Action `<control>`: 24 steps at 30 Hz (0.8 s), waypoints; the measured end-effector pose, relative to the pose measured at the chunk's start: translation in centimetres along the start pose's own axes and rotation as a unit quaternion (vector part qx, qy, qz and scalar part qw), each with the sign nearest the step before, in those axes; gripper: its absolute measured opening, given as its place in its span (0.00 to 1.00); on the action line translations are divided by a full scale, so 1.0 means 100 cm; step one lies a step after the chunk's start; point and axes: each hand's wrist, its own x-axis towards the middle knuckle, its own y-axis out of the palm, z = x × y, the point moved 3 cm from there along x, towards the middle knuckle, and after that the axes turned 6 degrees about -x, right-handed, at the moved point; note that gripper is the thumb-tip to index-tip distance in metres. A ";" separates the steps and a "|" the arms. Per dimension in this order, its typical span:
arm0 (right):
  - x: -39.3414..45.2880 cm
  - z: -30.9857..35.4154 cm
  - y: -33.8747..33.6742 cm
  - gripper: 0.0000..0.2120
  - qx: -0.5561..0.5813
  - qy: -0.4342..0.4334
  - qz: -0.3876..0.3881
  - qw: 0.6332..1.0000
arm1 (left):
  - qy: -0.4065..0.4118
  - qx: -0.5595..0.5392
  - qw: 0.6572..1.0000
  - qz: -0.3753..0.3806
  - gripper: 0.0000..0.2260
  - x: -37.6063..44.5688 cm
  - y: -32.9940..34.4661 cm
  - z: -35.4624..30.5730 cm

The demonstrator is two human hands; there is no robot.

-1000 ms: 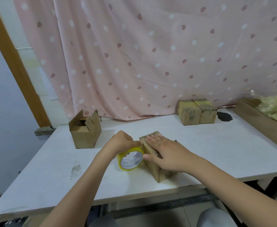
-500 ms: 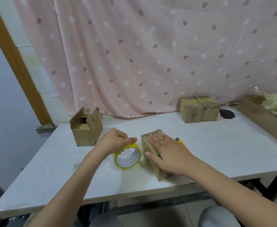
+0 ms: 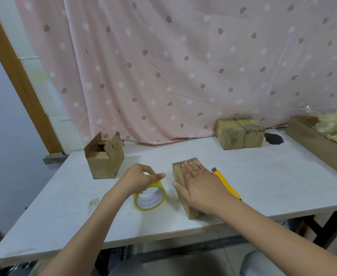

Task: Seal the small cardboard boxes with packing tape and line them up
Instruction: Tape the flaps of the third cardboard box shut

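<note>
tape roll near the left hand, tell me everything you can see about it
The tape roll is a ring of clear yellowish packing tape on a white inner core, standing on its edge on the white table, its open centre facing the camera. The left hand grips it from above, fingers curled over its top. It sits just left of the cardboard box pressed by the right hand, with a gap between. Whether a strip runs to the box cannot be told.

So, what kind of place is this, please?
Probably a makeshift home packing corner, not a factory: a plain white table against a pink patterned curtain, small cardboard boxes lined up, and a tape roll beside a yellow utility knife.
</note>
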 end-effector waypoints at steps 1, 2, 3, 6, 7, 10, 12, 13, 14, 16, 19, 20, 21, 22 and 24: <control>0.000 0.001 0.000 0.48 0.001 0.010 -0.001 1.000 | 0.003 0.000 1.000 0.002 0.18 0.001 0.001 -0.001; 0.000 0.002 -0.001 0.46 0.001 0.020 -0.001 1.000 | 0.002 0.000 1.000 0.005 0.17 0.002 0.000 -0.002; -0.002 0.003 -0.002 0.44 0.001 0.029 0.001 1.000 | -0.002 -0.003 1.000 0.009 0.17 0.004 -0.001 -0.003; -0.009 0.004 -0.009 0.47 -0.002 0.050 0.012 0.999 | -0.013 -0.012 1.000 0.016 0.16 0.007 -0.002 -0.003; -0.010 0.004 -0.011 0.48 0.002 0.055 0.009 0.998 | -0.012 -0.014 1.000 0.018 0.15 0.008 -0.001 -0.004; -0.016 0.006 -0.017 0.46 0.044 0.066 -0.014 0.997 | 0.000 -0.022 0.999 0.029 0.13 0.010 0.004 -0.006; -0.016 0.001 -0.022 0.38 0.111 0.084 -0.038 0.990 | 0.009 -0.031 0.998 0.052 0.11 0.011 0.005 -0.008; -0.015 -0.005 -0.026 0.32 0.157 0.103 -0.061 0.980 | 0.011 -0.035 0.997 0.064 0.10 0.012 0.006 -0.008; -0.011 -0.012 -0.029 0.27 0.200 0.127 -0.092 0.967 | 0.013 -0.035 0.997 0.074 0.10 0.012 0.006 -0.009; -0.001 -0.036 -0.029 0.18 0.232 0.181 -0.144 0.945 | 0.016 -0.038 0.996 0.085 0.09 0.012 0.005 -0.010; 0.011 -0.075 -0.012 0.13 0.203 0.262 -0.138 0.933 | 0.016 -0.038 0.995 0.089 0.08 0.016 0.004 -0.009; 0.013 -0.084 -0.004 0.12 0.190 0.281 -0.110 0.934 | 0.014 -0.043 0.995 0.089 0.07 0.016 0.003 -0.009; 0.014 -0.090 0.004 0.11 0.175 0.291 -0.070 0.938 | 0.014 -0.046 0.995 0.089 0.07 0.018 0.003 -0.008; 0.014 -0.094 0.012 0.08 0.155 0.295 -0.028 0.942 | 0.013 -0.049 0.995 0.089 0.07 0.018 0.002 -0.008; 0.012 -0.096 0.022 0.09 0.121 0.292 0.048 0.947 | 0.012 -0.054 0.994 0.091 0.06 0.019 0.001 -0.007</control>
